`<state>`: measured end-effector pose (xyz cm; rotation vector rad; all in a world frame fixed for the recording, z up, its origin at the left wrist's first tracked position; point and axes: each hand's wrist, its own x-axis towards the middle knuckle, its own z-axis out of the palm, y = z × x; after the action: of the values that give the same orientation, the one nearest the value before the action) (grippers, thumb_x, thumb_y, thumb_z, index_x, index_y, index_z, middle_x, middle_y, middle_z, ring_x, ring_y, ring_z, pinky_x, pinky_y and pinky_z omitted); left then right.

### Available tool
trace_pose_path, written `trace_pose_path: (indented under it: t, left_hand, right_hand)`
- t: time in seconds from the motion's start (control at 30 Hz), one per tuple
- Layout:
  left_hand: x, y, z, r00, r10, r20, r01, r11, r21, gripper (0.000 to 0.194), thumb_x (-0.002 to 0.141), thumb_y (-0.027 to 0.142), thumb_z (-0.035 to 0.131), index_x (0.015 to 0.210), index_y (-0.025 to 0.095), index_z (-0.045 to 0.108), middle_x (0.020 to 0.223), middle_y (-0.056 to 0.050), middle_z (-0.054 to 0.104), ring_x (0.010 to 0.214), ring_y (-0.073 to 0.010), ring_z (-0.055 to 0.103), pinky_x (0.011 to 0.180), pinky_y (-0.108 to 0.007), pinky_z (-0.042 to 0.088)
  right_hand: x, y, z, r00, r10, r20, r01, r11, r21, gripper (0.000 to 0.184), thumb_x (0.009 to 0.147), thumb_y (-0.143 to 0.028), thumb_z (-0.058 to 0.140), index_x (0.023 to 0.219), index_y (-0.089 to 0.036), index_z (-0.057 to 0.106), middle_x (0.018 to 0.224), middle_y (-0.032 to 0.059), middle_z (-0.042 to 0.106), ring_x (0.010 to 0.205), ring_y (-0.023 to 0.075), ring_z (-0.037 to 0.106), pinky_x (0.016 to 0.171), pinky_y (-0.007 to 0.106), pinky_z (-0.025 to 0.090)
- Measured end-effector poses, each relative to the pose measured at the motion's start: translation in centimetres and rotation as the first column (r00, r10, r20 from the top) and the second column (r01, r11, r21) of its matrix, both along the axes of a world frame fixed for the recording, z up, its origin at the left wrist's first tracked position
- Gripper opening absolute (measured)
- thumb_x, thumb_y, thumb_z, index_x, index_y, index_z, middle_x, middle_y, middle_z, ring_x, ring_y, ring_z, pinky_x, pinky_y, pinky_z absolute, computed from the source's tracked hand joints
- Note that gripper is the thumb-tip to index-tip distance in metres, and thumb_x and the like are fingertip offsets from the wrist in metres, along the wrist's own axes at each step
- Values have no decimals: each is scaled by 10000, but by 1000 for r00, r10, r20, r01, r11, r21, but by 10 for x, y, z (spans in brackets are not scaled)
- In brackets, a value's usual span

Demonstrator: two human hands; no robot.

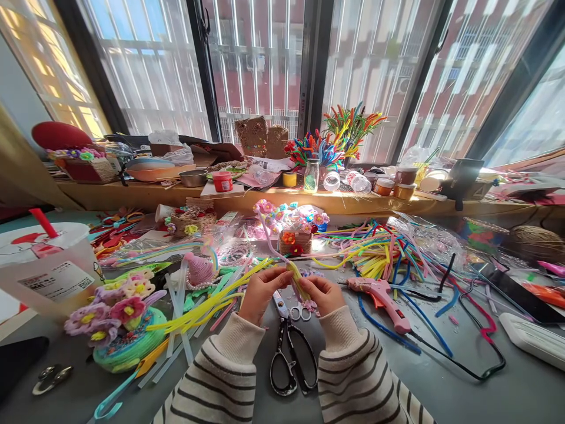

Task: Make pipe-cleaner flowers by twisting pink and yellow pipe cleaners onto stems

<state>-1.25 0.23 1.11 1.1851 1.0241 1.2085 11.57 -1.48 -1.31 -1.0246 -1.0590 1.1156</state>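
Between my two hands is a pipe-cleaner piece [300, 287], yellow at its middle with pink-lilac fuzz below. A lilac pipe cleaner [268, 235] rises from it, up and to the left. My left hand [265, 290] pinches the piece from the left, with thumb and fingertips closed. On the other side my right hand [324, 292] pinches it too, fingers curled in. Black-handled scissors [282, 347] lie on the table beneath my hands, and small white-handled scissors [301, 312] lie just behind them. Exactly how the fibres are joined is hidden by my fingers.
A pink glue gun [382, 297] with its black cord lies to the right. Yellow pipe cleaners [216, 300], glue sticks [176, 312] and a flower-topped green piece [128, 338] lie left, near a drink cup [53, 265]. A flower basket [295, 242] stands behind my hands.
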Motion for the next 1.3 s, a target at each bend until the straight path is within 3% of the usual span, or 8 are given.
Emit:
trace_pose_path:
  t: [0.17, 0.4, 0.6, 0.7, 0.8, 1.03, 1.2, 1.3]
  left_hand:
    - [-1, 1, -3, 997, -62, 36, 62, 998, 1, 233, 572, 283, 634, 766, 156, 662, 784, -57, 655, 724, -165, 562, 646, -245, 427]
    - [3, -3, 1, 971, -227, 68, 229, 973, -24, 267, 628, 313, 586, 804, 121, 648, 749, -63, 653, 696, -171, 574, 676, -279, 430]
    - [3, -3, 3, 978, -191, 86, 195, 980, -47, 245, 649, 323, 559, 728, 98, 614, 701, -60, 630, 640, -146, 562, 626, -250, 422]
    - [2, 0, 0, 988, -141, 63, 143, 989, -23, 219, 672, 335, 529, 721, 122, 549, 619, -17, 594, 581, -117, 540, 576, -229, 410]
    - [4, 2, -7, 986, -168, -10, 168, 985, 38, 215, 676, 353, 518, 678, 140, 490, 513, 44, 501, 480, -72, 471, 496, -192, 371]
    - [10, -3, -11, 853, -511, -107, 506, 859, -72, 306, 702, 441, 442, 617, 148, 414, 420, 101, 255, 349, -22, 165, 338, -189, 105]
    - [10, -5, -7, 828, -549, -112, 542, 836, -85, 327, 701, 456, 435, 587, 154, 384, 426, 93, 253, 362, -24, 168, 349, -207, 88]
    - [11, -5, -6, 851, -523, -51, 520, 852, -62, 327, 686, 460, 453, 587, 161, 366, 428, 100, 237, 351, -18, 142, 353, -212, 72]
  right_hand:
    - [1, 0, 0, 998, 23, -57, -24, 1000, -12, 178, 581, -333, 617, 580, -155, 630, 511, -20, 583, 474, 92, 489, 494, 215, 372]
    - [-3, -3, -1, 989, -33, 147, 21, 996, 85, 185, 621, -323, 593, 609, -140, 617, 527, 6, 585, 477, 110, 501, 479, 222, 385]
    - [-4, -3, -1, 941, -18, 338, -10, 997, 82, 249, 639, -372, 557, 629, -131, 614, 580, 41, 610, 527, 141, 526, 511, 246, 408]
    - [-1, -3, 1, 932, -118, 343, 91, 991, 93, 317, 657, -434, 512, 616, -132, 601, 537, 32, 584, 494, 137, 514, 483, 242, 400]
    - [3, -2, 5, 930, -223, 291, 197, 974, 115, 334, 652, -451, 510, 696, -133, 601, 574, 26, 573, 509, 131, 505, 469, 230, 389]
    - [7, 0, 9, 989, -121, -86, 132, 981, 141, 264, 637, -381, 566, 735, -144, 628, 467, -48, 466, 385, 48, 368, 368, 166, 296]
    - [10, 4, 7, 947, -30, -320, 49, 997, 52, 190, 574, -342, 644, 599, -153, 630, 469, -54, 506, 382, 19, 403, 363, 125, 324]
    - [12, 6, 6, 858, -52, -511, 39, 999, -36, 169, 494, -296, 700, 577, -163, 637, 526, -39, 582, 411, 29, 473, 368, 116, 378]
